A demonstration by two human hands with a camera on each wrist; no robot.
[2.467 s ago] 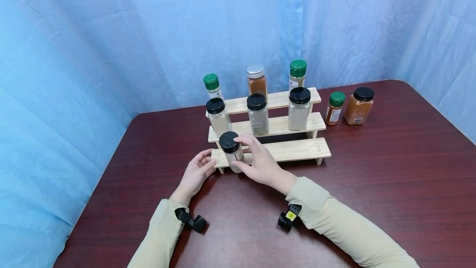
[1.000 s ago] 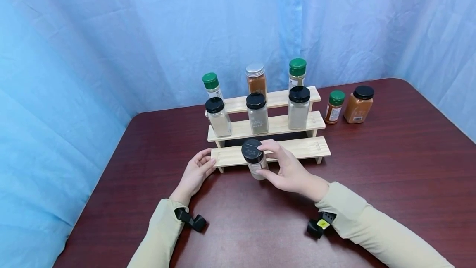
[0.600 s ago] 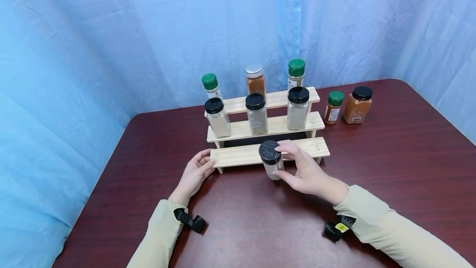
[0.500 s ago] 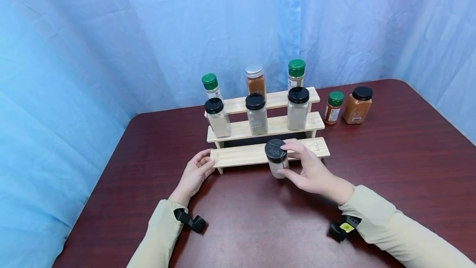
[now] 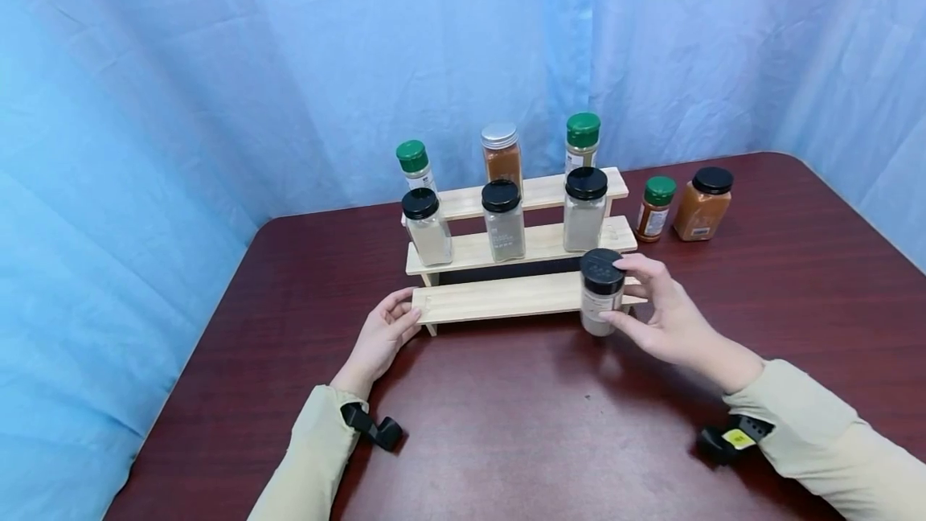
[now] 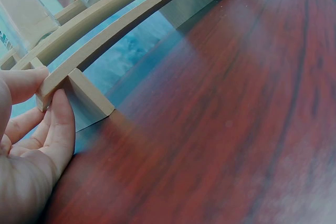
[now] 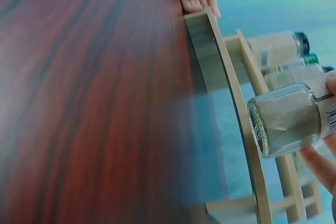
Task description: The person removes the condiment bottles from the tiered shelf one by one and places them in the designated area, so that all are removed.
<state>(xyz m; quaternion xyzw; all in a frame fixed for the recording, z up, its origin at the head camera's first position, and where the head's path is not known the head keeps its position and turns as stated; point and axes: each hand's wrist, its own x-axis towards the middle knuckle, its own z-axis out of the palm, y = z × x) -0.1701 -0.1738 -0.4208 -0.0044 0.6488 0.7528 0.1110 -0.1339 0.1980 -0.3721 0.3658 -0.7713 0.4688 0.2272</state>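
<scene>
My right hand [image 5: 665, 316] grips a clear spice jar [image 5: 602, 296] with a black shaker lid, at the right part of the bottom step. The right wrist view shows that jar [image 7: 289, 121] from below, with greyish powder inside; whether it touches the step is hard to tell. My left hand [image 5: 379, 344] pinches the left end of the bottom step of a three-step wooden rack [image 5: 499, 298]. In the left wrist view, thumb and fingers [image 6: 63, 124] close on the board's corner. Three black-lidded jars [image 5: 504, 223] stand on the middle step.
On the top step are two green-capped jars [image 5: 413, 157] and a silver-lidded jar [image 5: 501, 155] between them. Right of the rack, a small green-capped jar [image 5: 655, 209] and a black-lidded orange jar [image 5: 703, 204] stand on the dark table [image 5: 463, 441]. Blue curtains [image 5: 325, 63] hang behind.
My right hand has carried the black-lidded jar from the left end of the bottom step along its front to the right end. The left hand keeps its hold on the rack.
</scene>
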